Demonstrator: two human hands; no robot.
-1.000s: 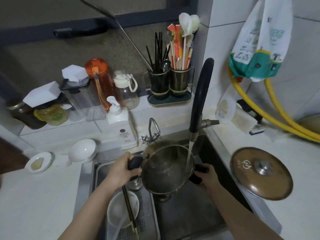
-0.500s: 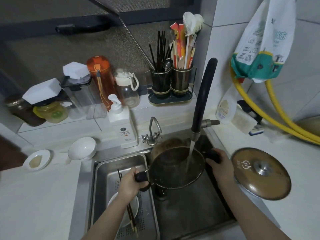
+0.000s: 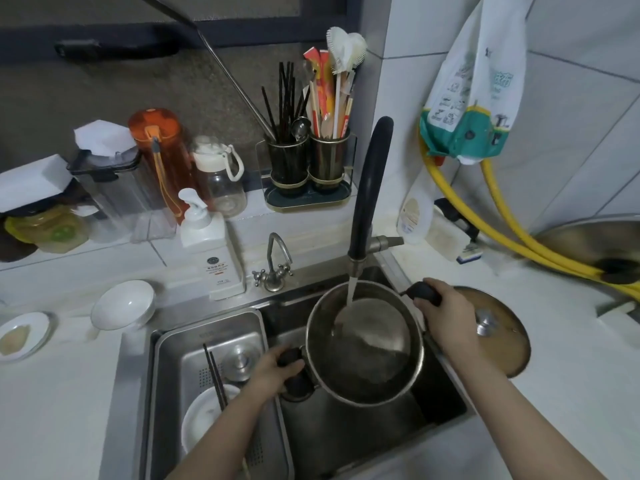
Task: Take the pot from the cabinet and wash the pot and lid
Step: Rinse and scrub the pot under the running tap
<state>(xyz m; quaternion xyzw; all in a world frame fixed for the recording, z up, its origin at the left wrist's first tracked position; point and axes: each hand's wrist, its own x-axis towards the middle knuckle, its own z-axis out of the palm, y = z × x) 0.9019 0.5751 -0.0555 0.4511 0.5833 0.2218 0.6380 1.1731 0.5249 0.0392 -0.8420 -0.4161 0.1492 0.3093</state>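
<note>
A steel pot (image 3: 367, 368) with two black side handles hangs over the sink (image 3: 346, 441), tilted, mouth up. Water runs from the black faucet (image 3: 369, 188) into it and pools inside. My left hand (image 3: 273, 372) grips the pot's left handle. My right hand (image 3: 443, 313) grips the right handle, which sits higher. The brownish lid (image 3: 502, 337) with a metal knob lies flat on the counter right of the sink, partly behind my right hand.
A steel drain tray (image 3: 166, 375) in the sink's left half holds a white bowl (image 3: 201, 420), chopsticks and a small metal lid. A soap dispenser (image 3: 211, 251), bottles and a utensil holder (image 3: 308, 168) line the back ledge. A yellow hose (image 3: 512, 233) and a wok edge are at right.
The pot has swung from tipped toward me to mouth up under the running water. Both hands came lower and nearer with it, the right hand moving toward the lid.
</note>
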